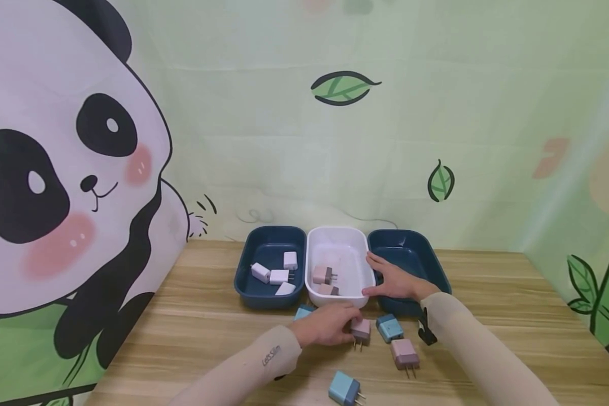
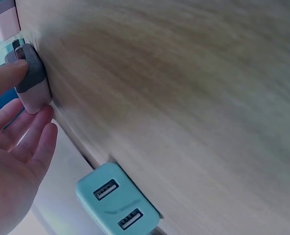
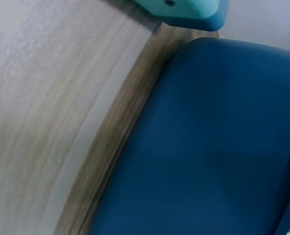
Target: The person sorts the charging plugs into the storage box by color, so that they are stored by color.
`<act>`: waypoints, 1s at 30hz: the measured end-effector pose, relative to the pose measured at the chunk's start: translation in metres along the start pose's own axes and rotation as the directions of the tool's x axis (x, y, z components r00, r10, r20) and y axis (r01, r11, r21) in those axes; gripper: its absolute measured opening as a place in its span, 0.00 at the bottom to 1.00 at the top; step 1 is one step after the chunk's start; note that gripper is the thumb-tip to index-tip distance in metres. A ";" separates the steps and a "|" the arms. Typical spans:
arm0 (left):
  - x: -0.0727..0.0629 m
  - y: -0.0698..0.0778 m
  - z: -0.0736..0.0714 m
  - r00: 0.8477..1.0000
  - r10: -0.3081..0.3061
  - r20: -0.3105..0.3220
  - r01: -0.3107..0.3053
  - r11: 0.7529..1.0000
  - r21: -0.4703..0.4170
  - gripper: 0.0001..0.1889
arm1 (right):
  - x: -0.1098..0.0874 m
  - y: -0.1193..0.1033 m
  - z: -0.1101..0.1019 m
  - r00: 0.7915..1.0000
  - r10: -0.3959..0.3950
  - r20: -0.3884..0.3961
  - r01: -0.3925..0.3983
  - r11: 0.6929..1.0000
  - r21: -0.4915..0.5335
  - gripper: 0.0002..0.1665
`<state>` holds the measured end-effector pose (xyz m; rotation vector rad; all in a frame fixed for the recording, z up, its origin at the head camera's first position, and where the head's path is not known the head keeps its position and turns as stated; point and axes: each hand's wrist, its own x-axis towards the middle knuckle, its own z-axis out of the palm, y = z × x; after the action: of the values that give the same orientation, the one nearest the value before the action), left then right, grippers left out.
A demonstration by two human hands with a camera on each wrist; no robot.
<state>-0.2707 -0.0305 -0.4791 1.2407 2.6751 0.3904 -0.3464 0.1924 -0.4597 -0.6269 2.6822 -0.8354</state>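
Note:
My left hand pinches a pink and grey plug charger on the table just in front of the white tray. In the left wrist view, the thumb lies on the grey end of that charger and fingertips meet its pink end. My right hand is spread at the white tray's right rim, reaching across the right dark blue tray. Two pink chargers lie inside the white tray. Only blue tray and table fill most of the right wrist view; the right hand is out of it.
Several white chargers lie in the left dark blue tray. On the wooden table are a blue charger, a pink one, another blue one at the front, and one partly behind my left hand. A printed cloth hangs behind.

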 end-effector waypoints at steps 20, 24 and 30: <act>-0.003 0.002 -0.002 0.996 -0.051 0.069 0.060 0.988 -0.140 0.25 | 0.000 0.000 0.001 1.000 0.002 -0.001 -0.002 1.000 -0.006 0.59; -0.003 0.001 -0.001 0.996 -0.039 0.077 0.049 0.989 -0.138 0.22 | 0.000 0.000 0.001 1.000 -0.001 -0.005 0.001 1.000 -0.011 0.59; -0.009 -0.001 -0.004 0.997 -0.036 0.074 0.048 0.983 -0.176 0.21 | 0.001 0.002 0.001 1.000 0.002 -0.001 -0.002 1.000 -0.015 0.59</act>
<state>-0.2669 -0.0383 -0.4757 1.1231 2.5398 0.5547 -0.3473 0.1929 -0.4617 -0.6268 2.6925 -0.8156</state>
